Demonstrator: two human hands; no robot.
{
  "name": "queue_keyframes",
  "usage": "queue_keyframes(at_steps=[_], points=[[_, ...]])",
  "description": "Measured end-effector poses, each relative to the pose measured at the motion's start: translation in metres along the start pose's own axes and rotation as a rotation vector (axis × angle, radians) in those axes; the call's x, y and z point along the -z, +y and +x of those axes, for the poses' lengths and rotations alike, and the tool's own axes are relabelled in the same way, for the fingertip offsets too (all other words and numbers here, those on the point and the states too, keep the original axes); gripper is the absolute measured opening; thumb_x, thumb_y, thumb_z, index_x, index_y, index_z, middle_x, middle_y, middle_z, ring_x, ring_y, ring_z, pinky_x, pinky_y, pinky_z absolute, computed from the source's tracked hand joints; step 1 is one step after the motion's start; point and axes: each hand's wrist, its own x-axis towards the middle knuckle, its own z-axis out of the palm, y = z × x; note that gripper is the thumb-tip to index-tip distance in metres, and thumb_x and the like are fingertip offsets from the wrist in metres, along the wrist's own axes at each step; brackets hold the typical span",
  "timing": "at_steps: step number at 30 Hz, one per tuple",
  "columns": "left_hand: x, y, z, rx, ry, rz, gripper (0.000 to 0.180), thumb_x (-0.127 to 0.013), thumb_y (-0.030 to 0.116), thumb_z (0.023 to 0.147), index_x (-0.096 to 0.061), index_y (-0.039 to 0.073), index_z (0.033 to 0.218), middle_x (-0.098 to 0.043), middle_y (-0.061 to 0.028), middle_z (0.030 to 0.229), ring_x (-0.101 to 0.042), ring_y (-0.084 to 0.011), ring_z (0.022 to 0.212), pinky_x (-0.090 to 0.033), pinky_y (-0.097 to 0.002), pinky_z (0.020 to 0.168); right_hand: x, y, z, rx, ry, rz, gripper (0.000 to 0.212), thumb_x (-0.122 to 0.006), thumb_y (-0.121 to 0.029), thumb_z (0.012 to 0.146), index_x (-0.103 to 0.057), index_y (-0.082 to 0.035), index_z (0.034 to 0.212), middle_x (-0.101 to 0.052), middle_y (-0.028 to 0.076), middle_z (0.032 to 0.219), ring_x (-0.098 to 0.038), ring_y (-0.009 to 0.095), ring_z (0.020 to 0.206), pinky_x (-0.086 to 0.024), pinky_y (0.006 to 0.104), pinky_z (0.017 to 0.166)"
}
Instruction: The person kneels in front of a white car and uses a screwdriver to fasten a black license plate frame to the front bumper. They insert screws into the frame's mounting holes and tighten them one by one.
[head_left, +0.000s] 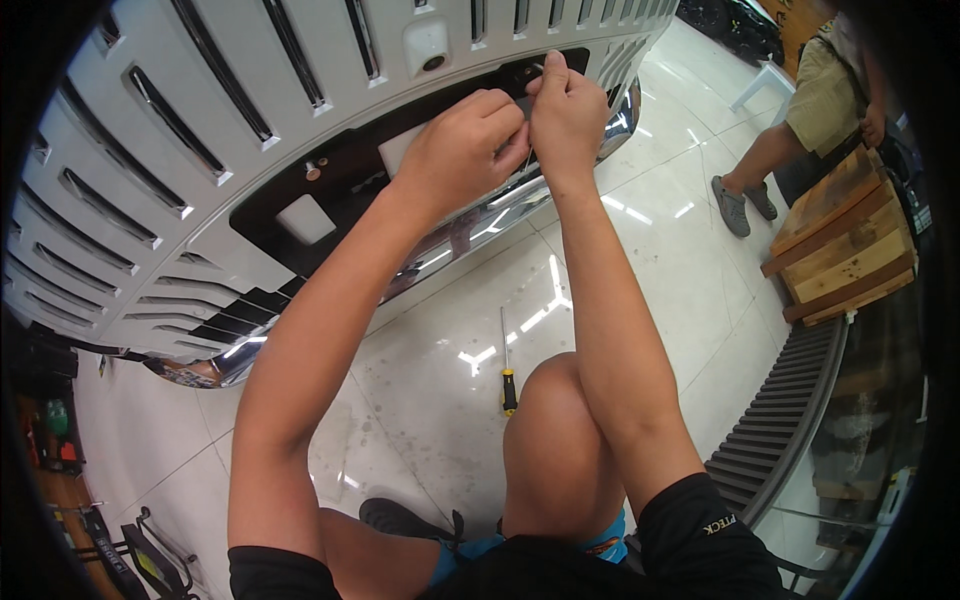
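Observation:
Both my hands are raised to the black recessed plate area [345, 200] of a white car bumper [300, 110]. My left hand [460, 145] is closed, its thumb and fingertips pinched together close to my right hand; whatever is between them is too small to name. Closed as well, my right hand [568, 125] has its thumb up at the right end of the recess, by a small metal piece [538, 68]. What its curled fingers grip is hidden. Below, on the floor, lies a screwdriver [509, 390] with a yellow and black handle.
A chrome strip [480, 228] runs under the recess, and a round black sensor [433, 63] sits above it. Another person [830, 90] stands at the right by a wooden crate [850, 235]. A dark slatted panel [775, 400] and a white stool [765, 85] are also there.

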Motion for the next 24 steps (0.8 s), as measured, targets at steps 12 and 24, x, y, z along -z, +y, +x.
queue_keyframes(at_steps=[12,24], points=[[0.0,0.002,0.001,0.001,0.014,0.01,0.014,-0.077,0.006,0.086,-0.064,0.001,0.086,-0.067,-0.0114,0.094,-0.067,-0.0319,0.084,-0.057,-0.0404,0.073,-0.005,0.007,0.0,-0.279,-0.086,0.45,0.06,-0.053,-0.039,0.108,-0.067,0.003,0.069,-0.062,0.007,0.059,-0.057,0.016,0.056,-0.046,0.0326,0.057],[-0.001,0.002,0.001,-0.01,0.025,0.011,0.012,-0.076,0.006,0.086,-0.065,0.002,0.088,-0.067,-0.0111,0.094,-0.067,-0.0319,0.084,-0.057,-0.04,0.072,0.006,-0.01,0.007,-0.735,-0.236,0.8,0.044,-0.054,-0.038,0.109,-0.066,-0.007,0.081,-0.06,0.002,0.066,-0.046,0.01,0.053,-0.034,0.0251,0.05]])
